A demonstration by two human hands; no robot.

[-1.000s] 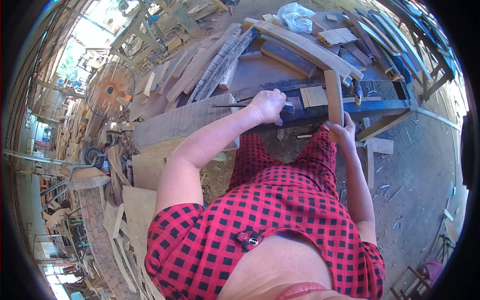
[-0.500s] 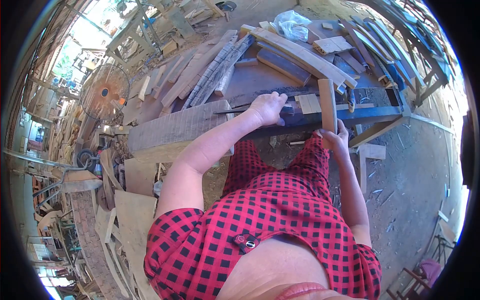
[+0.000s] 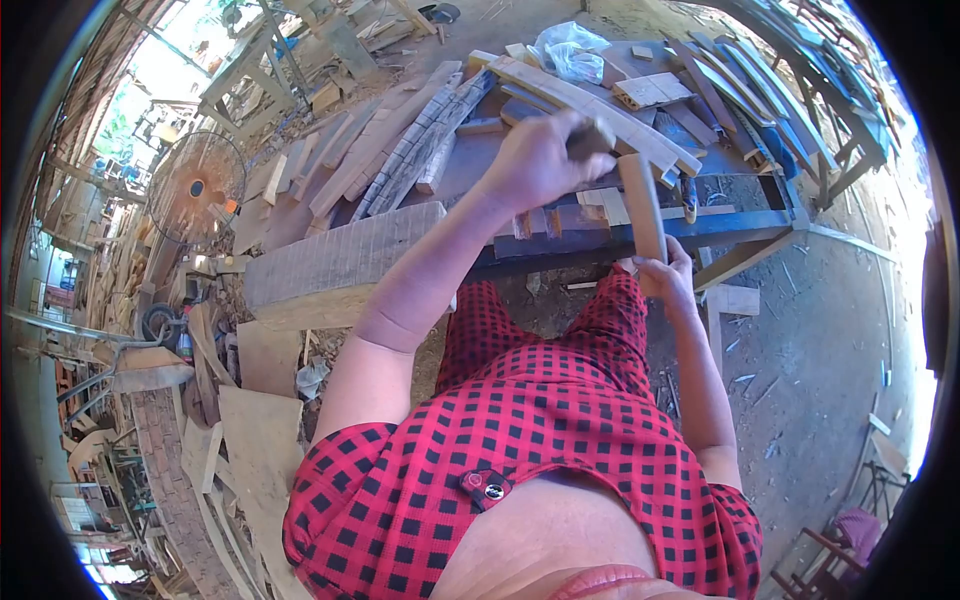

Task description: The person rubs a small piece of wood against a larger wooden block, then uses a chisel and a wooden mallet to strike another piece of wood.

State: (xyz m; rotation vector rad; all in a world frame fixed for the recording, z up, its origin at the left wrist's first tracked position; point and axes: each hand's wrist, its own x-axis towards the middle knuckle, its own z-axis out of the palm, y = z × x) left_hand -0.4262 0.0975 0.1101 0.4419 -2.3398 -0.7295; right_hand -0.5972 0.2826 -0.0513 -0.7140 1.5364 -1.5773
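Observation:
My left hand (image 3: pixel 550 160) is raised over the bench, its fingers wrapped round a dark object with a pale end (image 3: pixel 597 138), which I cannot make out clearly. That object is close to the upper end of a flat brown wooden piece (image 3: pixel 642 205). My right hand (image 3: pixel 668 278) grips this piece at its lower end and keeps it roughly upright in the view, at the bench edge (image 3: pixel 720 222). Below my left hand, small brown blocks (image 3: pixel 580 222) and a pale grooved block (image 3: pixel 606 204) lie near the edge.
Long boards (image 3: pixel 590 105) and a clear plastic bag (image 3: pixel 572 50) lie across the bench. A thick timber beam (image 3: pixel 345 255) is at the left, with a round fan (image 3: pixel 196 187) beyond it. More planks (image 3: pixel 765 85) are stacked at the upper right.
My left hand has lifted from the bench edge and moved up and right, the dark object in it. The small brown blocks show more fully. The upright piece tilts slightly further left.

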